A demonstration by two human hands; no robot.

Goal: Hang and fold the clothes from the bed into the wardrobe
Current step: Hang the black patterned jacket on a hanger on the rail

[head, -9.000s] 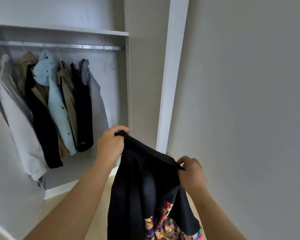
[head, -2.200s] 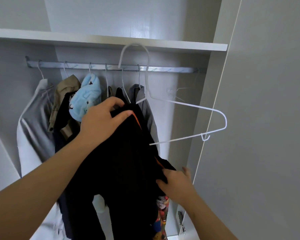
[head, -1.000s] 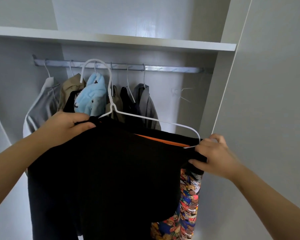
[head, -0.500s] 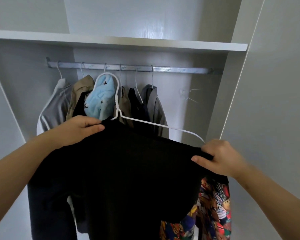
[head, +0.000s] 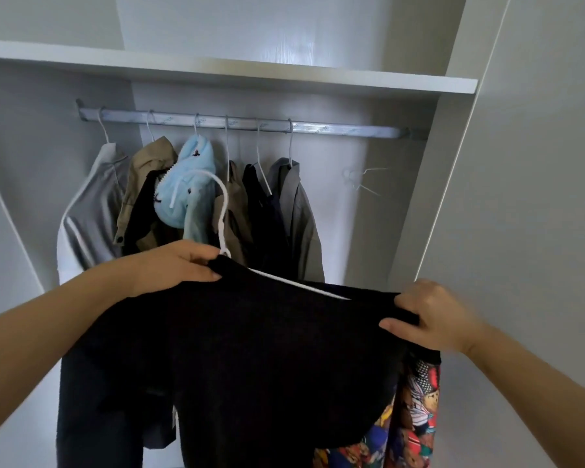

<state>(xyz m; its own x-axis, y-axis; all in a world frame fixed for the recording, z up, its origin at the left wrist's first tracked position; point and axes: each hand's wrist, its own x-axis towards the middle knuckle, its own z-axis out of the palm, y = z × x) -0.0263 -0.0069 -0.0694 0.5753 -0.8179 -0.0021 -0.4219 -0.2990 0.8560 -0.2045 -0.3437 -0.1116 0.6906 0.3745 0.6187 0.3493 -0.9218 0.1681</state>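
Settling the black garment squarely on the white hanger is judged the step in hand. It is held before the wardrobe, gripped at each shoulder by the curled fingers of the left hand and right hand. Shoulders should be evened before it is lifted to the rail (bare at its right). Six hooks are counted there, one hanger held.
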